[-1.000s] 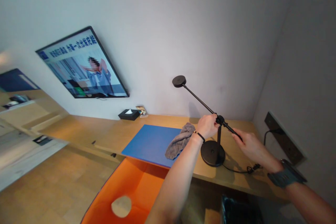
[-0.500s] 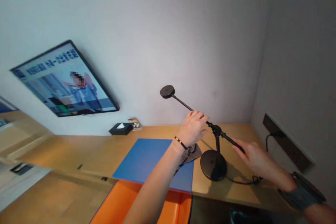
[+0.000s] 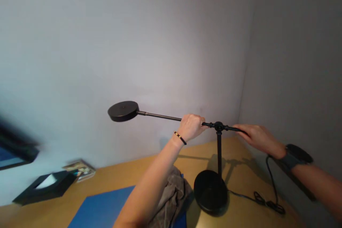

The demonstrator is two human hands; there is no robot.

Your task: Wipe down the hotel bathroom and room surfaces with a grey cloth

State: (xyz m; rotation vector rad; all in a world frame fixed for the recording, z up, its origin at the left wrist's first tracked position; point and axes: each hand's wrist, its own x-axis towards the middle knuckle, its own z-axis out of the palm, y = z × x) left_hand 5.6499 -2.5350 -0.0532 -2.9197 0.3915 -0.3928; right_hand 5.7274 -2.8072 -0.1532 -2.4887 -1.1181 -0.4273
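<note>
A black desk lamp (image 3: pixel 219 149) stands on its round base at the right part of the wooden desk. Its arm lies almost level, with the disc-shaped head out to the left. My left hand (image 3: pixel 191 127) is closed around the arm between the head and the pivot joint. On the other side of the joint, my right hand (image 3: pixel 258 139) grips the short rear end of the arm. Below my left forearm lies a crumpled grey-brown cloth (image 3: pixel 171 196), partly hidden, on a blue mat (image 3: pixel 103 208).
A black tissue box (image 3: pixel 45 187) sits at the left, beside small printed cards (image 3: pixel 80 169). The lamp's cable (image 3: pixel 267 203) lies looped on the desk (image 3: pixel 237 178) at the right. The edge of a screen (image 3: pixel 16 146) shows at far left. Walls rise behind and to the right.
The lamp's arm has swung from a slant to nearly level, its head lower and its rear end higher. Both hands keep their hold. The view has moved closer and turned right.
</note>
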